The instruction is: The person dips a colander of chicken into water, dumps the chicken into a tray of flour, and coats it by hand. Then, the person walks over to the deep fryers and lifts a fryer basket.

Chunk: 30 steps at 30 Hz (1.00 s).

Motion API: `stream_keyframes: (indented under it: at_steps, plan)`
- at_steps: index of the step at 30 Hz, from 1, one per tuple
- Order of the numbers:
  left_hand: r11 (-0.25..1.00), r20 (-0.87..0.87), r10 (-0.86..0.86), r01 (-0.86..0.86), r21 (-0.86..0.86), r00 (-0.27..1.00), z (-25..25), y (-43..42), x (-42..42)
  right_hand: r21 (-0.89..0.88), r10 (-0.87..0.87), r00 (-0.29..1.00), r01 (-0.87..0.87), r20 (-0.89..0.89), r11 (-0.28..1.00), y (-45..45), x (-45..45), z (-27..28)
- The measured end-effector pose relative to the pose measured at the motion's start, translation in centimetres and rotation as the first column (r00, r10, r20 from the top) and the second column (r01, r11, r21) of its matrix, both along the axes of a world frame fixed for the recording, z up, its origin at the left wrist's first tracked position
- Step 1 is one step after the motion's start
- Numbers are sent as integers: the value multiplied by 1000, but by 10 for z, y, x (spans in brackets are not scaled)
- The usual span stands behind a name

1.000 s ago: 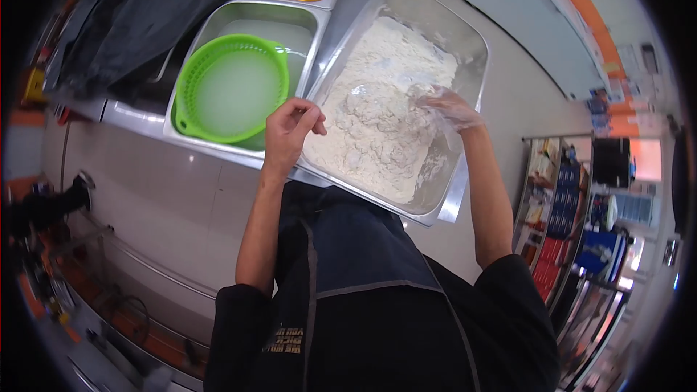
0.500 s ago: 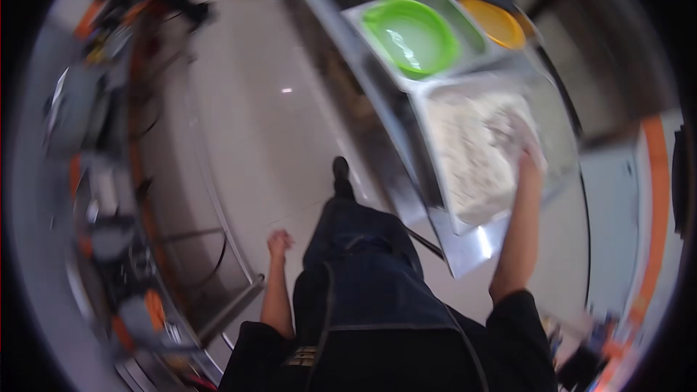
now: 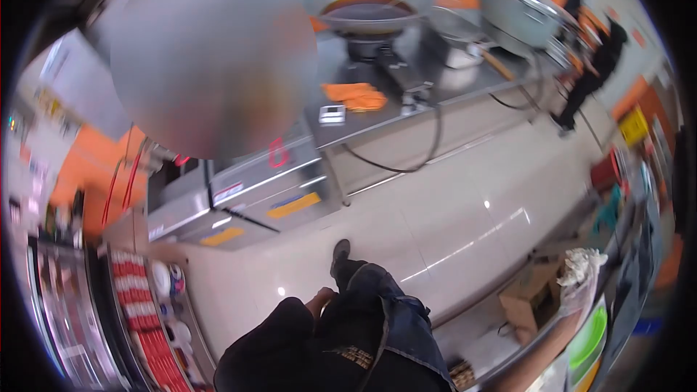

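My right hand (image 3: pixel 582 283), in a clear plastic glove, is raised at the lower right beside the green basket (image 3: pixel 589 337). A whitish, crumbly floury mass (image 3: pixel 583 264) covers its finger end, so the fingers cannot be made out. Below that arm, a pale floury patch (image 3: pixel 553 379) shows at the frame's bottom edge. My bare left hand (image 3: pixel 321 299) is low beside my dark clothing, near my thigh. Its fingers are too small and blurred to read, and nothing can be made out in it.
A metal counter (image 3: pixel 454 91) ahead carries a wok of dark liquid (image 3: pixel 367 9), an orange cloth (image 3: pixel 356 96), a small scale (image 3: pixel 332 115) and a large pot (image 3: pixel 519 14). A person (image 3: pixel 595 72) stands at the far right. A cardboard box (image 3: pixel 534 297) sits low at right.
The view has swung from the flour tray to the counter with the wok. My right hand has come out of the flour and up. My left hand has moved down beside my body.
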State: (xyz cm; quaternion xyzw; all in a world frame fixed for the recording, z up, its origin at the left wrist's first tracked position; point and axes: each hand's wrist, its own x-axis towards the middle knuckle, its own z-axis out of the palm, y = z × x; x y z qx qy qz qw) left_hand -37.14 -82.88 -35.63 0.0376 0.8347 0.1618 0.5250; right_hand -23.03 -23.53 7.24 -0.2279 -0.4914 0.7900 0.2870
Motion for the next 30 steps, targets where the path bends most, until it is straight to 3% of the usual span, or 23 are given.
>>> stream_keyframes:
  at_steps: [1, 2, 3, 5, 6, 7, 8, 9, 11, 12, 14, 16, 18, 19, 20, 22, 24, 25, 28, 30]
  plan:
    - [1000, -23, 29, -29, 6, 999, 3, -21, 2, 147, 138, 990, -139, 21, 979, -27, -55, 6]
    - [999, -57, 48, -48, 9, 997, -6, -50, 2, 480, 94, 987, -146, 130, 865, -68, -106, 11]
    - [998, -87, 58, -57, 14, 994, -18, -79, 7, 749, -34, 980, -129, 198, 650, -108, -158, 16]
    - [998, -146, 54, -52, 18, 988, -43, -137, 11, 597, 135, 968, -236, 210, 767, -177, -258, 28]
    - [999, -171, 42, -39, 21, 984, -53, -157, 12, -126, 349, 935, -340, 66, 932, -208, -306, 36]
    - [925, -46, 379, -376, 56, 924, -45, -170, 20, -68, 390, 917, -385, 84, 920, -248, -347, 41]
    - [728, 34, 682, -683, 60, 730, -34, -182, 27, -15, 428, 899, -428, 96, 904, -287, -388, 40]
    - [115, 201, 974, -992, -48, 103, -20, -205, 22, 182, 497, 861, -509, 108, 841, -317, -437, 27]
    - [-123, 179, 976, -992, -4, -121, 0, -238, 24, 114, 614, 780, -625, 117, 772, -385, -514, 36]
    - [-220, 182, 961, -975, 40, -209, 9, -251, 23, -142, 665, 743, -652, 77, 745, -428, -546, 54]
    - [-327, 204, 927, -944, 32, -314, 10, -264, 36, -124, 737, 664, -727, 123, 676, -488, -598, 66]
    - [-361, 187, 914, -932, -32, -361, 8, -260, 52, -97, 773, 621, -768, 134, 634, -534, -649, 63]
    - [-380, 225, 891, -919, -106, -395, 10, -249, 62, -187, 838, 545, -821, 23, 539, -573, -688, 68]
    - [-408, 228, 883, -911, -58, -410, 13, -242, 63, -232, 841, 539, -824, -39, 517, -586, -709, 63]
    - [-337, 178, 924, -941, -37, -338, 20, -233, 52, -276, 839, 534, -826, -102, 492, -597, -725, 60]
    - [-325, 186, 935, -940, 101, -303, 45, -225, 22, -191, 851, 514, -851, -111, 489, -608, -739, 61]
    - [-251, 159, 966, -889, 382, -205, 64, -229, -27, -176, 826, 558, -823, -78, 540, -605, -734, 71]
    - [-160, 71, 987, -858, 488, -144, 104, -229, -71, -216, 794, 607, -780, -37, 587, -606, -723, 84]
    - [-61, 130, 990, -649, 758, 58, 235, -233, -193, -124, 772, 636, -766, 1, 631, -562, -711, 64]
    - [-286, 429, 896, -591, 754, 113, 332, -225, -267, -48, 730, 682, -728, 43, 683, -531, -687, 52]
